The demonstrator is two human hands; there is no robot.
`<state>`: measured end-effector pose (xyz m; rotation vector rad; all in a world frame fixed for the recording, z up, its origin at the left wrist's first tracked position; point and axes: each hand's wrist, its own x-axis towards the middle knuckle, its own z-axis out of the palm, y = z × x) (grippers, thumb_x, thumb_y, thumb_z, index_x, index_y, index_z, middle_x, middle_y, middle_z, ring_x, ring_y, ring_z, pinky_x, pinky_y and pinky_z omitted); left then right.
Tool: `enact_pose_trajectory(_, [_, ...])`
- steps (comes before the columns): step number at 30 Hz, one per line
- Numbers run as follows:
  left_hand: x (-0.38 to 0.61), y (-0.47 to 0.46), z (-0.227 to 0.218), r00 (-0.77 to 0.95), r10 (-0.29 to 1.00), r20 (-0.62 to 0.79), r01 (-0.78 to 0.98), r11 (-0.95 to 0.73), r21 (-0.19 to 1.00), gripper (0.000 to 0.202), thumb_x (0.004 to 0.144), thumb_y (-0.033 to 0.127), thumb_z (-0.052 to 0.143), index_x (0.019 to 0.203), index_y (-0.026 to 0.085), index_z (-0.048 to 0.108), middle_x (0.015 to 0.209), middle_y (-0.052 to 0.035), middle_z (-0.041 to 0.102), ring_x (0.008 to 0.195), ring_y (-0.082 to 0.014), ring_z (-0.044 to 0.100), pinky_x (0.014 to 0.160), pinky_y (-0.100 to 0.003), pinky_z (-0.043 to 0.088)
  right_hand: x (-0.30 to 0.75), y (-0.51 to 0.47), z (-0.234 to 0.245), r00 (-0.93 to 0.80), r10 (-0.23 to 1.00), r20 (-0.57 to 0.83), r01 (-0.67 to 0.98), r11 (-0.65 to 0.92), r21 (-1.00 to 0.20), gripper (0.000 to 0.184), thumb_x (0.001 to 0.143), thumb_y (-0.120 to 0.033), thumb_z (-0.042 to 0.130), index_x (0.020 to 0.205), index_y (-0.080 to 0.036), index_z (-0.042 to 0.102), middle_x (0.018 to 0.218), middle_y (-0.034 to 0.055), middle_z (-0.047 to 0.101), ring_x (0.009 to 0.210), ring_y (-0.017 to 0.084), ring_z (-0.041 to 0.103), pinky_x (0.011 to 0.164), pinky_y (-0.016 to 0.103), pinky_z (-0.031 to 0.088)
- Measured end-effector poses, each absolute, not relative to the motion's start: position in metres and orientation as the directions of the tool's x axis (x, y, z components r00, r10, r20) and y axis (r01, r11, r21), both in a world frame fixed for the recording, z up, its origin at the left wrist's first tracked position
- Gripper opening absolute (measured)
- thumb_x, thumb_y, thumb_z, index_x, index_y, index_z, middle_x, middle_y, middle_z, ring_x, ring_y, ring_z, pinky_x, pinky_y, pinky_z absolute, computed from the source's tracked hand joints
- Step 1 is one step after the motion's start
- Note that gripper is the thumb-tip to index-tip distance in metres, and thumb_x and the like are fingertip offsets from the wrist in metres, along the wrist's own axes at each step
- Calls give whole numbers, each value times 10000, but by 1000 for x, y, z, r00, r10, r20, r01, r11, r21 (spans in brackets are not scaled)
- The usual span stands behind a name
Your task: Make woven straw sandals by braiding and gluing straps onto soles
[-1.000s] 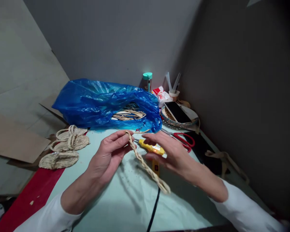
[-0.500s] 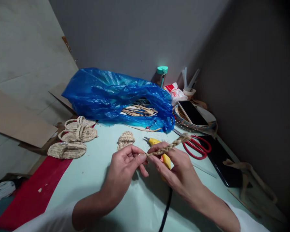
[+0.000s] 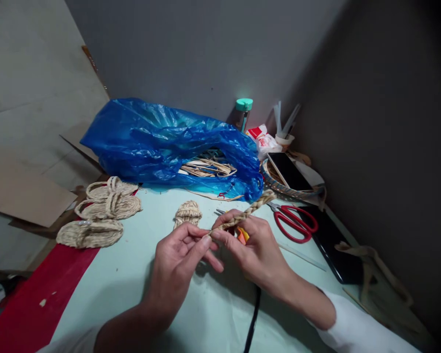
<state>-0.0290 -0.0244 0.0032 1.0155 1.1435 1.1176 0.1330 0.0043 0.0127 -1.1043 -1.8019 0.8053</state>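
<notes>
My left hand (image 3: 182, 257) pinches the near end of a braided straw cord (image 3: 248, 213) between thumb and forefinger. My right hand (image 3: 252, 245) grips the same cord just beyond it, and the cord's far end sticks up to the right toward the red scissors (image 3: 294, 223). Under my right hand lies a yellow glue gun (image 3: 241, 234), mostly hidden, with its black cable (image 3: 253, 318) running toward me. A small woven straw sandal (image 3: 186, 214) lies on the pale green table (image 3: 132, 274) just beyond my left hand.
A blue plastic bag (image 3: 161, 144) holding straw strips lies at the back. Three woven straw sandals (image 3: 103, 211) sit at the left by a red strip (image 3: 29, 314). A basket with a phone (image 3: 288, 171), a teal-capped bottle (image 3: 242, 113) and a dark tablet (image 3: 334, 245) stand at the right.
The cord, which hung down toward me, has been turned so its free end points up and right. Both hands drew closer to me, uncovering the small sandal; the view shifted.
</notes>
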Motion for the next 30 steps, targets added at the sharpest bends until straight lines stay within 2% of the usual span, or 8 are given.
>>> enact_pose_trajectory(5, [-28,-22,9,60,990,-129,14,129,992,136,888,292,645,807,193,601,622,12,692,566,-153,690,617,-263,481,132,5,17,-312,878,363,427,471,-772,151,931,-232,582,799,-186,638,824,39,713,757,162,642,691,273,461])
enact_pose_trajectory(8, [-37,-15,18,97,989,-111,107,101,989,159,887,346,639,879,187,637,734,-15,724,512,-133,634,542,-256,464,139,17,26,-342,894,290,408,419,-811,146,925,-261,568,848,-170,652,811,41,701,738,162,627,693,275,463])
enact_pose_trajectory(10, [-52,-3,25,22,999,-34,199,29,980,220,897,391,612,973,189,656,804,-31,740,468,-113,545,483,-250,425,144,35,30,-338,907,250,399,379,-835,180,919,-296,571,858,-152,660,798,42,692,696,154,610,658,269,454])
enact_pose_trajectory(13, [-78,20,28,-108,986,128,469,-62,881,294,891,401,598,1060,171,667,896,-71,727,668,-170,599,579,-267,440,146,72,32,-352,912,210,405,351,-844,192,877,-311,617,823,-134,671,717,23,654,639,140,562,605,258,411])
enact_pose_trajectory(15, [-92,34,23,-20,997,73,606,-46,794,453,871,469,600,1177,139,654,1054,-119,709,854,-227,621,701,-306,470,141,97,27,-381,905,188,408,347,-844,171,845,-286,633,814,-124,681,715,23,653,647,140,554,599,254,397])
enact_pose_trajectory(20, [-93,47,5,71,996,-51,693,-12,721,769,742,513,726,1376,110,563,1085,-135,697,804,-255,613,752,-372,458,118,135,3,-524,848,82,410,336,-848,99,784,-197,651,778,-115,706,743,26,695,715,157,609,652,251,446])
enact_pose_trajectory(25, [-82,51,-3,80,994,-72,751,-13,660,723,749,385,722,1396,116,546,1054,-125,673,895,-298,607,777,-376,426,107,140,-6,-601,799,-25,430,297,-853,100,787,-192,665,770,-121,733,732,18,712,732,168,630,674,254,476])
enact_pose_trajectory(30, [-79,51,-10,99,992,-77,746,-23,666,681,788,339,680,1407,107,517,1034,-117,626,933,-302,585,811,-385,426,109,132,0,-632,771,-78,424,260,-867,71,785,-156,666,760,-126,725,787,29,729,764,168,644,726,262,490])
